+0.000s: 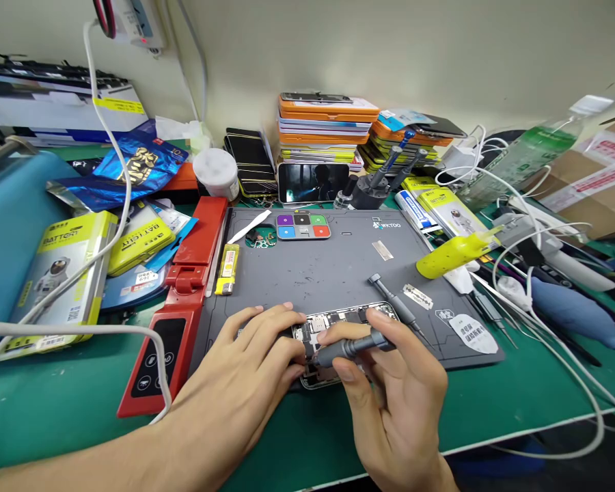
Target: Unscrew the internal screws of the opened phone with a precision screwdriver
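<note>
An opened smartphone [318,326] with its inner boards bare lies at the front of the grey work mat [307,263]. My left hand [259,369] grips its left end, the thumb and forefinger near the edge. Between the fingers of my right hand [400,383] is a grey screwdriver [351,348], held almost level over the phone, its tip pointing at the left part of the insides. My left fingers partly hide that tip. Just behind the right hand, a second grey screwdriver [402,306] rests on the mat.
Razor blades [417,296], a coloured-square tray [303,227] and a yellow lighter [227,270] lie on the mat. Left stands a red device [156,355] crossed by a white cable [158,362]. A yellow bottle [445,256] and tangled cables lie right; stacked boxes [328,126] stand behind.
</note>
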{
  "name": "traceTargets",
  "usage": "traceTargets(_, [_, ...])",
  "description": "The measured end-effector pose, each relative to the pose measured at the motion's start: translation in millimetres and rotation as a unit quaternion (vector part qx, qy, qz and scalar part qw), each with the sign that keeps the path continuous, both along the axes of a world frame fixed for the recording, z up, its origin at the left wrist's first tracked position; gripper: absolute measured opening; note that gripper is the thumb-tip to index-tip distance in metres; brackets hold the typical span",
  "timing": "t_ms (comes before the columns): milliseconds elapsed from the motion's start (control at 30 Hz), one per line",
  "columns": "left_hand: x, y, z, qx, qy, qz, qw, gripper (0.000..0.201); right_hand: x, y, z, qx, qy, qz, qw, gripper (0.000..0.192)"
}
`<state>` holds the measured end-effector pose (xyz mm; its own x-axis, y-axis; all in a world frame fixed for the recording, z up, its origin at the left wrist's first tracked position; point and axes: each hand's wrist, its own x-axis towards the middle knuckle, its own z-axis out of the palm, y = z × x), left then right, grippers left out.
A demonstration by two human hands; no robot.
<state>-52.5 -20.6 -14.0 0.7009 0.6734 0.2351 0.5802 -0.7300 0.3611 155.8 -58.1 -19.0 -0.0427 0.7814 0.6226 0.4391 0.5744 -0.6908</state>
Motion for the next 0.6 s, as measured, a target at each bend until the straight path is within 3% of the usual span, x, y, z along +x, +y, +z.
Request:
traceTargets(267, [1.2, -0.6, 3.8, -0.001, -0.027, -0.002, 1.000, 0.021, 2.3, 4.2, -2.3, 0.046, -0.011, -0.070, 0.996, 0.074])
traceTargets(467, [-3.0, -2.4, 2.4, 0.067, -0.035, -0.106, 0.992, 0.025, -1.0, 9.0, -2.1, 0.072, -0.049, -0.086, 0.993, 0.077])
traceTargets(600, [-2.4, -2.6, 0.7, 0.075, -0.054, -0.122, 0.988, 0.019, -3.3, 8.6, -1.3, 0.060, -0.051, -0.078, 0.994, 0.077])
